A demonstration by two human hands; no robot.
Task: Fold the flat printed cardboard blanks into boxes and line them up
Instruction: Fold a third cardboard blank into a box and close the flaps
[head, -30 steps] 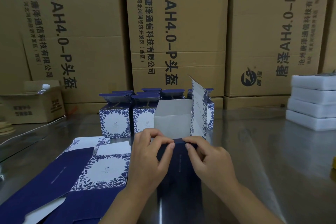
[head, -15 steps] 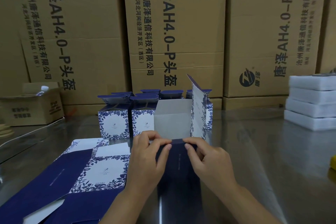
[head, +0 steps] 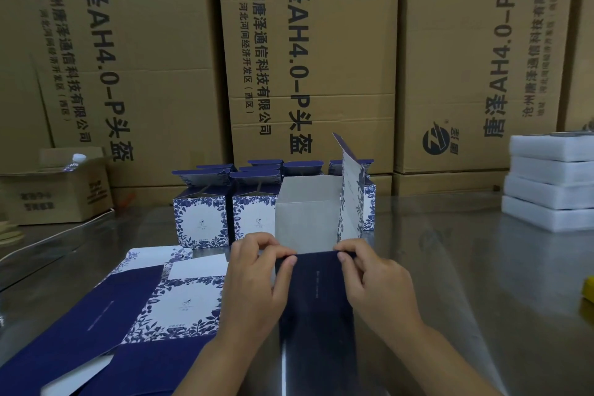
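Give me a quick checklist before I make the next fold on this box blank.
1. Left hand pinching the navy panel at its crease: ok.
2. Right hand pinching the same crease: ok.
3. Grey inner panel standing upright: ok.
4. Floral side panel raised at its right: ok.
5. Folded boxes lined up behind: ok.
6. Crease straight under the fingertips: cannot tell.

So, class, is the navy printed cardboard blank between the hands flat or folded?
Partly folded: its grey inner panel stands upright, navy panel lies flat.
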